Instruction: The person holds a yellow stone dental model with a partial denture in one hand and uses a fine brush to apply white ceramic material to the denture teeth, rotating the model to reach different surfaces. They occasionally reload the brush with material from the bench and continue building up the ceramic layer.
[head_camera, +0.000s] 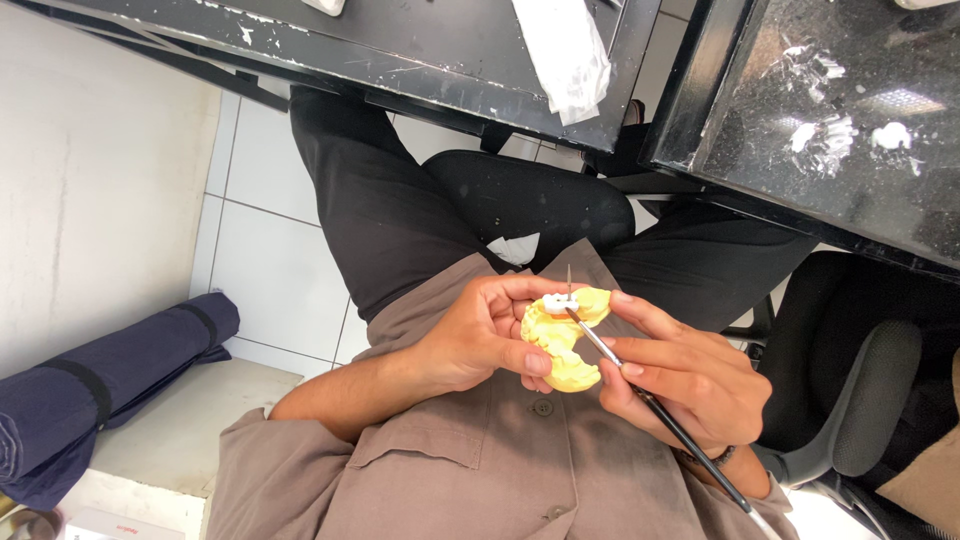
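Between both hands, held above the lap, sits a yellow dental cast (560, 345). Left hand (480, 335) clamps it, thumb on the lower lobe, fingers curled behind. Right hand (680, 380) pinches a thin brush (640, 395), tip at a small white piece (558, 300) on top. Judged rigid, light, brittle; best gripped by its thick base. Brush tip and cast underside are obscured.
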